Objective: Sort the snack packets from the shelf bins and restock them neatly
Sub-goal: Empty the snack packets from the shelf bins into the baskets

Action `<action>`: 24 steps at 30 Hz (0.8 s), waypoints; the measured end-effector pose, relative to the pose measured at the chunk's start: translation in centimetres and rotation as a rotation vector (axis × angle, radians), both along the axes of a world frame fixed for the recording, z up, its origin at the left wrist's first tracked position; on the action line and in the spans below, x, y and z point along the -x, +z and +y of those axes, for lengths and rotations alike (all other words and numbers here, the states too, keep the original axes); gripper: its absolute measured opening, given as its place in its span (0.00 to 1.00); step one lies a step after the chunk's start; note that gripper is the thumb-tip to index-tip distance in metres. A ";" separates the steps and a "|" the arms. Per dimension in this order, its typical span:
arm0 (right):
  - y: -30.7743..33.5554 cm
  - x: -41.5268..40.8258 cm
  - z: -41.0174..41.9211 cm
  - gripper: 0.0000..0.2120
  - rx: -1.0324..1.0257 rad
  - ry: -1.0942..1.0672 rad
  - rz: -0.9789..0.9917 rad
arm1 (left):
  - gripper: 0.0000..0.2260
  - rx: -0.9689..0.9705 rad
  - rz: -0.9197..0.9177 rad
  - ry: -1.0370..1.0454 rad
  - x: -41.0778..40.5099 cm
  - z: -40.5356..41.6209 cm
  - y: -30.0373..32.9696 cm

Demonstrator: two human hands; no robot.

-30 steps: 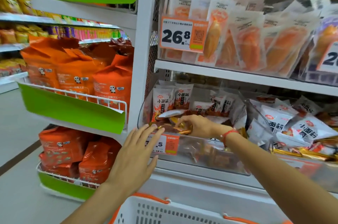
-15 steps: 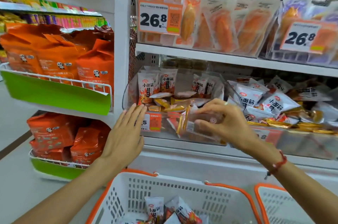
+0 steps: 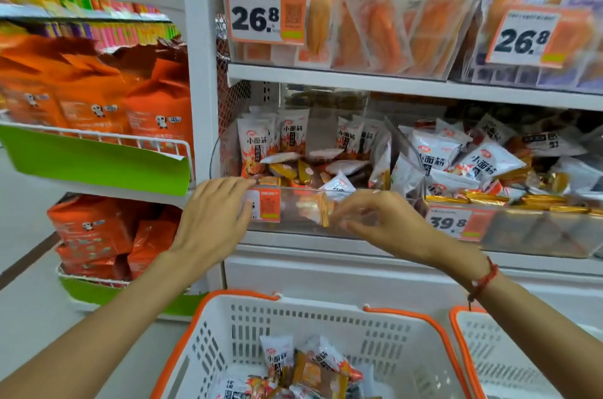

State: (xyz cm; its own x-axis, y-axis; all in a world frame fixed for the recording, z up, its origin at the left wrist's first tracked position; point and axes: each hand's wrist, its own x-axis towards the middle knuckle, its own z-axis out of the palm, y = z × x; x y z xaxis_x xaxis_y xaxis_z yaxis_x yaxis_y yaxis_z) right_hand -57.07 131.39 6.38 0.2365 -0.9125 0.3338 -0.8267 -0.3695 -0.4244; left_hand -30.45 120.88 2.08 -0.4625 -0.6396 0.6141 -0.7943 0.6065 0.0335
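Head view: my left hand [image 3: 212, 219] lies flat, fingers straight, against the front wall of the clear shelf bin [image 3: 293, 203], partly covering its orange price label [image 3: 266, 204]. My right hand [image 3: 378, 219] is in front of the same bin, fingers curled, pinching a clear snack packet [image 3: 321, 212] with a gold-striped edge; the packet is held just outside the bin wall, above the white basket [image 3: 326, 317]. Inside the bin, white-and-orange packets [image 3: 257, 141] stand upright at the back, with loose packets lying mixed in front of them. The neighbouring bin [image 3: 538, 232], to the right, carries a 39.8 label [image 3: 452, 222]. The orange-rimmed basket holds several packets [image 3: 310, 362] at its bottom. A second basket [image 3: 509, 349] stands just beside it, on the right. A red cord bracelet [image 3: 483, 281] circles my right wrist.
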 end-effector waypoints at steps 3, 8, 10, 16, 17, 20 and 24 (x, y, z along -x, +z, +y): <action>2.4 -0.1 -3.0 0.09 0.089 -0.078 0.097 | 0.15 -0.054 0.170 -0.023 1.5 -1.2 2.6; 4.1 0.0 -10.5 0.21 0.032 -0.286 0.390 | 0.16 -0.158 0.180 0.005 5.6 -6.3 4.8; 3.5 0.7 -13.9 0.31 -0.094 -0.414 0.553 | 0.19 -0.184 0.077 0.023 7.1 -9.2 5.1; 1.4 3.0 -20.2 0.55 -0.227 -0.610 0.638 | 0.39 -0.281 -0.330 0.238 9.5 -13.5 5.8; 1.3 3.4 -21.1 0.56 -0.234 -0.638 0.626 | 0.39 -0.302 -0.367 0.308 9.9 -14.1 5.6; 0.8 3.9 -22.4 0.46 -0.244 -0.605 0.583 | 0.30 -0.246 -0.418 0.471 11.1 -15.1 5.9; -0.2 2.5 -22.4 0.23 -0.091 -0.547 0.727 | 0.18 -0.137 -0.544 0.502 11.7 -13.8 7.2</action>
